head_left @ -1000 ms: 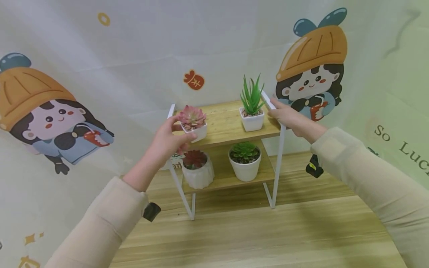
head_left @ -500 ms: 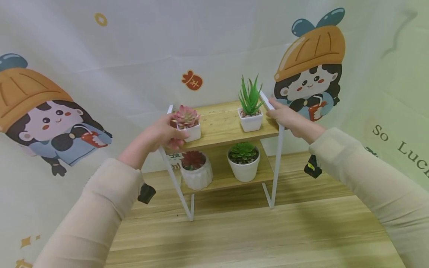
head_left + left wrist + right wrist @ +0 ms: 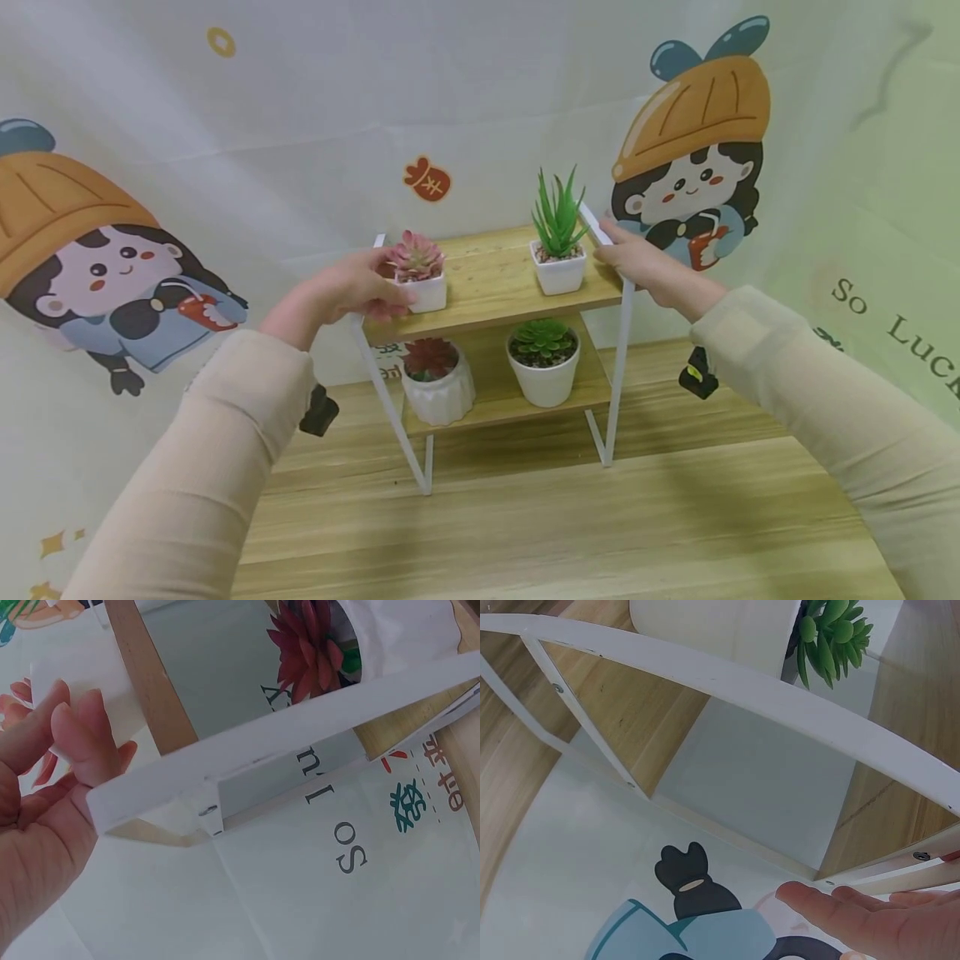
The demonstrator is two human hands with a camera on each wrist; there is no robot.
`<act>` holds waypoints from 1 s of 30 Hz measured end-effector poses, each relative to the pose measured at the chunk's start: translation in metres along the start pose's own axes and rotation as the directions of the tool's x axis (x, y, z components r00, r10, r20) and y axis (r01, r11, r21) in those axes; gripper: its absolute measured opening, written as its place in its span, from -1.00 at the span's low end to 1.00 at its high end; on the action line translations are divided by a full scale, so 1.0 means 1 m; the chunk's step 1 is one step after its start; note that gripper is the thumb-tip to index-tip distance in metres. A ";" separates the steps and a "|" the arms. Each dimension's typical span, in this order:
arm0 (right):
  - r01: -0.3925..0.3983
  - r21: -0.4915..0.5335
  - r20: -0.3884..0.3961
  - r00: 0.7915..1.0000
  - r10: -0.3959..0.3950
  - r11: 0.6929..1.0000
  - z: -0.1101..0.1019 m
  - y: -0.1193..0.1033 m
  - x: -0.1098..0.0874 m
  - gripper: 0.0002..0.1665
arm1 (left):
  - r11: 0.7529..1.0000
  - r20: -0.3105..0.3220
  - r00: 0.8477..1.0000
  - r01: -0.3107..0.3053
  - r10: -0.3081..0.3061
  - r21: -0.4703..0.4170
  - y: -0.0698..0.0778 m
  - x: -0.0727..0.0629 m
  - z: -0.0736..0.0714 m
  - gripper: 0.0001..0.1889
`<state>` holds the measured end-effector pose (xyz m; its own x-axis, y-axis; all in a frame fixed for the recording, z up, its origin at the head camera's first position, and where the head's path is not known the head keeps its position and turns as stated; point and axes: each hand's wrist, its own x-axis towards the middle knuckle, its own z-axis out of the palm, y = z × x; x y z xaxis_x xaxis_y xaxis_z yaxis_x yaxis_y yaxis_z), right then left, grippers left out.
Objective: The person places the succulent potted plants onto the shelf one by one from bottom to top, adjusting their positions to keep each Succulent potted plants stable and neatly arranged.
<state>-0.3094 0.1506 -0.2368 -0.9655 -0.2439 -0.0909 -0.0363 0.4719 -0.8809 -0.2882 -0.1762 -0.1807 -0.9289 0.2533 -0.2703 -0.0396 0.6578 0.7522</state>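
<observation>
A small two-tier shelf rack (image 3: 480, 320) with wooden boards and white side frames stands on the table. My left hand (image 3: 352, 287) holds the square white pot of a pink succulent (image 3: 417, 275) at the left end of the top board, thumb on its front. In the left wrist view, the fingers (image 3: 82, 735) curl beside that white pot (image 3: 94, 690). My right hand (image 3: 637, 258) holds the rack's right side frame (image 3: 618, 375) near its top; in the right wrist view its fingers (image 3: 840, 915) lie outside the frame.
An aloe-like plant (image 3: 558, 250) in a square white pot stands at the top board's right. Below are a dark red succulent (image 3: 431, 367) in a ribbed white pot and a green succulent (image 3: 543, 367) in a round one. A printed cloth (image 3: 315, 167) hangs behind.
My left hand has shifted the pink succulent slightly left onto the end of the top board, and its wrist has swung left. The right hand stays on the frame.
</observation>
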 end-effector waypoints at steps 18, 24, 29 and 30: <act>0.023 0.022 0.004 1.000 -0.023 0.999 -0.004 0.000 -0.003 -0.23 | 0.997 -0.034 0.998 -0.046 0.044 -0.067 -0.006 -0.015 -0.012 -0.05; 0.091 0.042 -0.004 0.996 -0.091 0.995 -0.018 0.021 -0.030 -0.15 | 0.994 -0.299 0.949 -0.110 0.105 -0.001 -0.039 -0.055 -0.021 -0.03; 0.132 -0.075 -0.023 0.991 -0.134 0.988 -0.030 0.052 -0.061 -0.19 | 0.970 -0.525 0.820 -0.150 0.229 0.189 -0.093 -0.082 -0.007 -0.05; 0.141 -0.099 -0.030 0.989 -0.145 0.985 -0.031 0.060 -0.068 -0.20 | 0.952 -0.558 0.781 -0.148 0.279 0.268 -0.105 -0.086 0.000 -0.06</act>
